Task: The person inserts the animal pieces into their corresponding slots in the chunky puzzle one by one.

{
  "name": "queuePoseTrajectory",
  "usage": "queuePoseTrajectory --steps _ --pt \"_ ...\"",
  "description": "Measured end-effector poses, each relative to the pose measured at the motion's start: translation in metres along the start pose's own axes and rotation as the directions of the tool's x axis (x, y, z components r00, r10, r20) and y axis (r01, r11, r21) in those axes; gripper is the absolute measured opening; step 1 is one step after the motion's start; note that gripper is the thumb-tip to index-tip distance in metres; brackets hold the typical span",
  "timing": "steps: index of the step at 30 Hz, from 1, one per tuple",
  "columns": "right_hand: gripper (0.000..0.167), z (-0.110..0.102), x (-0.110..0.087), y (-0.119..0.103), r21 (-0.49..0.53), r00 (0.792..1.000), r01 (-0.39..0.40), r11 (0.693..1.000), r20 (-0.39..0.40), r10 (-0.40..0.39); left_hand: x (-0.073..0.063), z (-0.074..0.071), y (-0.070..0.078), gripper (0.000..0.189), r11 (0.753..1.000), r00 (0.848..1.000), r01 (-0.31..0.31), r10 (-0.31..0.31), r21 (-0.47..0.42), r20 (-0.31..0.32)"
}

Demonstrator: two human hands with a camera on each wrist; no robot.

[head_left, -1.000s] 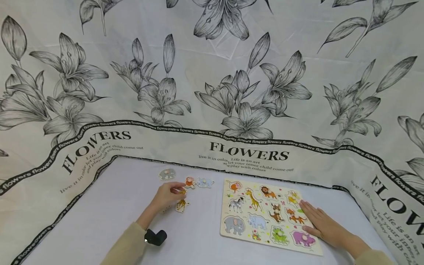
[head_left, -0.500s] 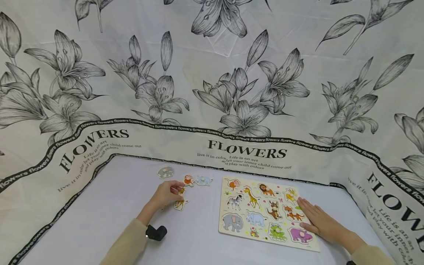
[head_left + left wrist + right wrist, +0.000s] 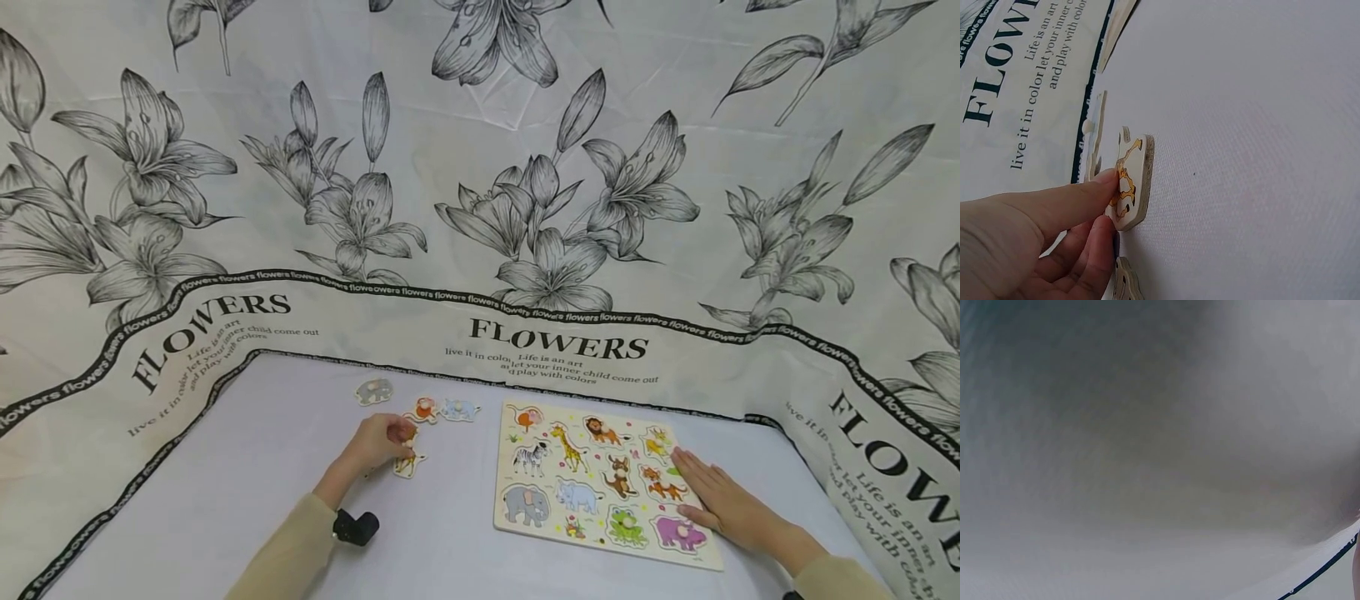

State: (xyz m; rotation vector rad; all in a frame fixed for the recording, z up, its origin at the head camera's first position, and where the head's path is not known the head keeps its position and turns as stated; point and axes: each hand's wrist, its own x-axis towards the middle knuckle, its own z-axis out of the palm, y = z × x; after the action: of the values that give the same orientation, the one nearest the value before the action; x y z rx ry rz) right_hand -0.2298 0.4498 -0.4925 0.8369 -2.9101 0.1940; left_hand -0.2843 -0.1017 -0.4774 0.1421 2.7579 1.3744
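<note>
Little has moved: left hand [image 3: 373,443] pinches giraffe piece [image 3: 1136,178], right hand [image 3: 727,502] lies straight-fingered on puzzle board [image 3: 595,527]; hippo piece [image 3: 680,533] seated, elephant [image 3: 373,392], monkey [image 3: 425,407], rhino [image 3: 459,408] pieces loose at left.

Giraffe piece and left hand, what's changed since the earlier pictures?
The left hand eased slightly toward the person, baring more of the monkey piece. It pinches the giraffe piece, which hasn't visibly moved; whether it just took hold is unclear. The elephant piece, blue piece, board and right hand stayed put.
</note>
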Motion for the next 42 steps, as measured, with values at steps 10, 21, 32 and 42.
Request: queuePoseTrajectory --steps 10,21,32,42 --pt "0.074 0.0015 -0.0009 0.0013 -0.006 1.000 0.016 1.000 -0.021 -0.017 -0.0011 0.0018 0.0002 0.027 1.000 1.000 -0.020 0.020 0.011 -0.016" --pt "0.074 0.0003 0.0014 0.0005 -0.002 1.000 0.024 1.000 -0.020 -0.024 -0.0020 0.0042 0.0017 0.018 0.999 0.997 -0.010 0.014 0.045 -0.074" --pt "0.075 -0.0037 0.0015 -0.0027 -0.001 0.999 0.032 0.999 -0.018 -0.032 -0.0044 0.0046 0.0026 0.013 0.998 0.996 0.029 -0.025 0.050 -0.089" --pt "0.075 -0.0026 -0.0002 -0.0026 -0.009 0.999 0.027 1.000 -0.016 -0.027 -0.0065 0.0055 0.0027 0.012 0.999 0.995 -0.003 0.006 0.039 -0.096"
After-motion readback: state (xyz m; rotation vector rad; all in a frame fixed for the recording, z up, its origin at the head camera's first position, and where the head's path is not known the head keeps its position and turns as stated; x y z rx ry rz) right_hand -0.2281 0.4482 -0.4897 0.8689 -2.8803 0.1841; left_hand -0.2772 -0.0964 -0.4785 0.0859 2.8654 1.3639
